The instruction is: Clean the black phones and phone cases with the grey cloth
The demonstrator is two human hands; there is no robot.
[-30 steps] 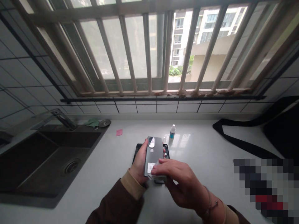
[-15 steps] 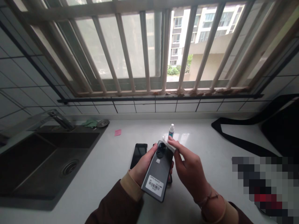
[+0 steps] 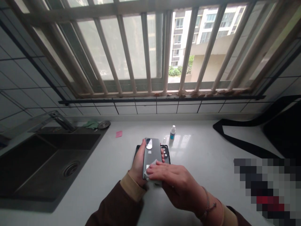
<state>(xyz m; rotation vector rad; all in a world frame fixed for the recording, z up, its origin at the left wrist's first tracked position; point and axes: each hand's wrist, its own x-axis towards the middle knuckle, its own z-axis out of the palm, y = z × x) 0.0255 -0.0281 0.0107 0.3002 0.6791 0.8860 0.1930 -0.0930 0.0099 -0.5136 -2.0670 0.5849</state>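
My left hand [image 3: 138, 161] is closed around a dark grey smartphone [image 3: 152, 153], its back with the oval camera bump facing up. My right hand [image 3: 175, 175] presses a crumpled white wipe [image 3: 148, 174] onto the phone's lower end, mostly covering the label there. Beneath the held phone, a black phone case [image 3: 167, 153] with camera cutouts shows on the right. The dark edge of another phone [image 3: 136, 151] peeks out on the left, largely hidden by my hand. Beyond them stands a small white bottle [image 3: 172, 134] with a blue label, a clear cap [image 3: 164, 140] beside it.
A dark sink [image 3: 94, 150] with a faucet [image 3: 61, 121] takes up the left. A pink note [image 3: 118, 134] lies on the white counter [image 3: 197, 141]. At right is a black strap [image 3: 232, 133] with a dark bag. Behind the counter is a barred window [image 3: 145, 56].
My right hand has moved the wipe from the phone's top corner down to its lower end. The phone has turned more upright and shifted slightly left, uncovering the case.
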